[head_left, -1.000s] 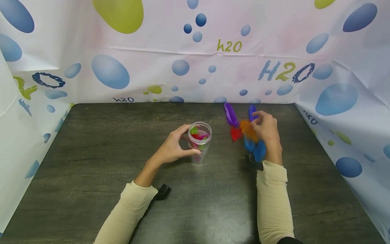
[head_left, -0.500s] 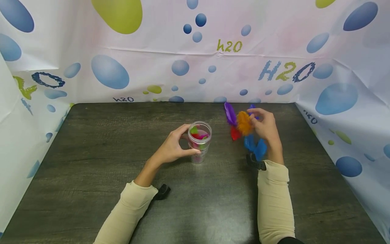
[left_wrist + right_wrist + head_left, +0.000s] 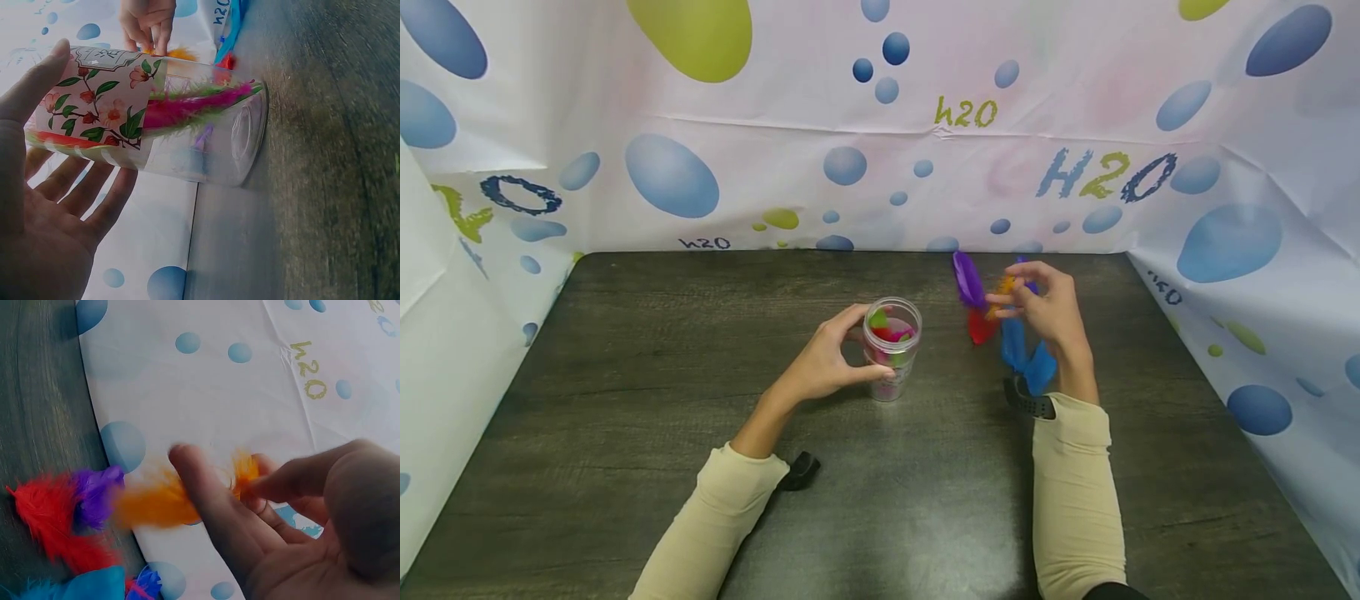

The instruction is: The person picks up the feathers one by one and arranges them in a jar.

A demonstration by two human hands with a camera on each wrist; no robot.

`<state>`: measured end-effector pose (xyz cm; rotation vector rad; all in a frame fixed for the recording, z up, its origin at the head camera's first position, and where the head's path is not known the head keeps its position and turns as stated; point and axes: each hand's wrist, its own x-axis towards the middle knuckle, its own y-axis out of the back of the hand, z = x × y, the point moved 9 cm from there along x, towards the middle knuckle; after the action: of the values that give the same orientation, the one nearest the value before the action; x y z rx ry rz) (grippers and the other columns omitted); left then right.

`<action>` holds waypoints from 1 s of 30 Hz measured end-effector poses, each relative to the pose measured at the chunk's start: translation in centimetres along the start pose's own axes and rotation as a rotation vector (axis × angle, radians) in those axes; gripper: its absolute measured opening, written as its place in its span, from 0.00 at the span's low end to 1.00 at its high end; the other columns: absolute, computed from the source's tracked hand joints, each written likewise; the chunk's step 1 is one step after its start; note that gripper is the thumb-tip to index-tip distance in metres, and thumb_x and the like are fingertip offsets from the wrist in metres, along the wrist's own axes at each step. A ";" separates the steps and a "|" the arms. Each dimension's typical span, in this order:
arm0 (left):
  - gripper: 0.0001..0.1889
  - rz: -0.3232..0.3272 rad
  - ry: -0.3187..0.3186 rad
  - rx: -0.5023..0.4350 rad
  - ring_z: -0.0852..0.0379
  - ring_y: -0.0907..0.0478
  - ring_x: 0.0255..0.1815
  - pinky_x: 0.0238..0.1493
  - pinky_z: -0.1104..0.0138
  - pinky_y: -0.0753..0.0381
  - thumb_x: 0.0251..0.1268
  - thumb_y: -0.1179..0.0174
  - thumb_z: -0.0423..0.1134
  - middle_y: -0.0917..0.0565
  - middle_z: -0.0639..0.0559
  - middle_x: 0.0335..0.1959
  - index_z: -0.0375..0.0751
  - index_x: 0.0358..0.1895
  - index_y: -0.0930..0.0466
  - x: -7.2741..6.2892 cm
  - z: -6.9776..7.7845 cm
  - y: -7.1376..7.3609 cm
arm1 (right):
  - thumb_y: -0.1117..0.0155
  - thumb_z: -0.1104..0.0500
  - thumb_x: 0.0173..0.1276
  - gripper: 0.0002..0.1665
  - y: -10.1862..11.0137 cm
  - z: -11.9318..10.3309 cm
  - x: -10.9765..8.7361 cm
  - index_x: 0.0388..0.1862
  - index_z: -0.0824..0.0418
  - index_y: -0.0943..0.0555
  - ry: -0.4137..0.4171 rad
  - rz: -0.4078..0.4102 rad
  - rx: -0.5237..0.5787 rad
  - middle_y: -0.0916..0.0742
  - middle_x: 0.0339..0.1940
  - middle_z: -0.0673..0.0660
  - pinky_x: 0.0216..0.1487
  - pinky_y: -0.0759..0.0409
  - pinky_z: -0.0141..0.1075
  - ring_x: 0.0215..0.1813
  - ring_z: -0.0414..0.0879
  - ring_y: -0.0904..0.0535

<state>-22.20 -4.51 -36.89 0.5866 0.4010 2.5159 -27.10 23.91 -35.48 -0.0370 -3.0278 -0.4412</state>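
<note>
My left hand (image 3: pixel 823 358) holds a clear plastic cup (image 3: pixel 901 360) upright on the table, thumb at the near side and fingers behind. The left wrist view shows its flowered label (image 3: pixel 100 103) and a pink feather (image 3: pixel 194 111) inside, with green and red ones beside it. To the right, my right hand (image 3: pixel 1052 308) pinches a fluffy orange feather (image 3: pixel 159 503), raised over the other feathers. The fingers partly cover it in the head view. Below lie a red feather (image 3: pixel 981 327), a purple feather (image 3: pixel 967 279) and bright blue feathers (image 3: pixel 1041 368).
A dark wood-grain table (image 3: pixel 625 400) carries everything. Behind it and along both sides hangs a white sheet (image 3: pixel 790 167) printed with bubbles and "H2O". A dark blue feather (image 3: pixel 1032 287) is partly hidden behind my right hand.
The orange feather has come up off the pile in my right hand, and its tip has swung from pointing down to being mostly behind the fingers. My left hand and the cup stay put.
</note>
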 end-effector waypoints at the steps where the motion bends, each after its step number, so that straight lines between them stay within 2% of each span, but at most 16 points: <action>1: 0.39 0.000 0.000 0.002 0.45 0.22 0.61 0.62 0.55 0.17 0.54 0.22 0.30 0.21 0.40 0.63 0.31 0.71 0.30 0.0 0.0 0.0 | 0.51 0.72 0.80 0.16 0.0 -0.1 0.0 0.62 0.79 0.27 0.008 0.005 0.007 0.22 0.53 0.67 0.44 0.12 0.36 0.43 0.39 0.10; 4: 0.40 -0.001 0.003 0.006 0.46 0.22 0.62 0.62 0.54 0.17 0.54 0.21 0.31 0.21 0.40 0.63 0.32 0.71 0.30 0.1 0.0 0.1 | 0.49 0.75 0.77 0.17 0.2 -0.3 0.3 0.62 0.80 0.27 0.028 0.050 0.044 0.21 0.46 0.64 0.47 0.13 0.36 0.46 0.41 0.11; 8: 0.40 -0.001 0.011 0.002 0.47 0.22 0.62 0.62 0.55 0.18 0.54 0.21 0.29 0.21 0.41 0.64 0.32 0.72 0.30 0.2 0.1 0.2 | 0.44 0.75 0.74 0.25 0.7 -0.2 0.5 0.69 0.75 0.32 0.029 0.116 0.105 0.21 0.35 0.56 0.44 0.12 0.32 0.39 0.38 0.11; 12: 0.40 0.002 0.012 -0.005 0.46 0.22 0.61 0.62 0.55 0.17 0.53 0.22 0.29 0.21 0.40 0.63 0.31 0.71 0.30 0.2 0.3 0.2 | 0.44 0.76 0.71 0.32 1.0 -0.1 0.6 0.74 0.72 0.35 0.015 0.135 0.129 0.21 0.33 0.53 0.42 0.13 0.29 0.34 0.38 0.11; 14: 0.40 0.004 0.010 -0.008 0.45 0.22 0.61 0.62 0.55 0.17 0.53 0.22 0.28 0.21 0.39 0.63 0.30 0.71 0.30 0.2 0.4 0.2 | 0.44 0.76 0.71 0.29 1.0 -0.1 0.6 0.71 0.75 0.32 0.016 0.137 0.124 0.22 0.35 0.55 0.43 0.12 0.30 0.35 0.38 0.11; 17: 0.40 0.003 0.008 -0.013 0.45 0.21 0.61 0.62 0.55 0.17 0.54 0.22 0.28 0.21 0.39 0.63 0.30 0.71 0.30 0.2 0.5 0.2 | 0.42 0.74 0.72 0.18 1.0 -0.1 0.5 0.60 0.81 0.24 0.025 0.147 0.094 0.19 0.42 0.59 0.45 0.13 0.30 0.38 0.37 0.11; 21: 0.40 0.000 0.009 -0.012 0.45 0.21 0.61 0.62 0.56 0.17 0.54 0.22 0.28 0.21 0.40 0.62 0.28 0.71 0.30 0.2 0.4 0.1 | 0.39 0.72 0.73 0.12 1.0 -0.1 0.4 0.49 0.81 0.19 0.041 0.157 0.084 0.16 0.49 0.59 0.47 0.13 0.31 0.40 0.37 0.12; 27: 0.40 0.000 0.007 -0.008 0.46 0.21 0.61 0.61 0.56 0.17 0.54 0.22 0.28 0.20 0.39 0.62 0.27 0.70 0.30 0.3 0.3 0.1 | 0.42 0.72 0.73 0.12 0.7 -0.7 0.3 0.42 0.88 0.23 0.133 0.139 0.255 0.13 0.38 0.55 0.42 0.11 0.33 0.37 0.42 0.11; 30: 0.40 0.002 0.011 -0.009 0.45 0.22 0.61 0.61 0.55 0.17 0.53 0.22 0.28 0.20 0.40 0.62 0.29 0.71 0.30 0.2 0.3 0.2 | 0.43 0.69 0.76 0.17 0.6 -1.0 0.3 0.40 0.89 0.24 0.179 0.134 0.273 0.12 0.34 0.53 0.41 0.11 0.33 0.36 0.42 0.11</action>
<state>-22.31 -4.47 -36.47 0.5697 0.3933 2.5229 -27.32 24.23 -34.29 -0.1714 -2.8566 -0.0177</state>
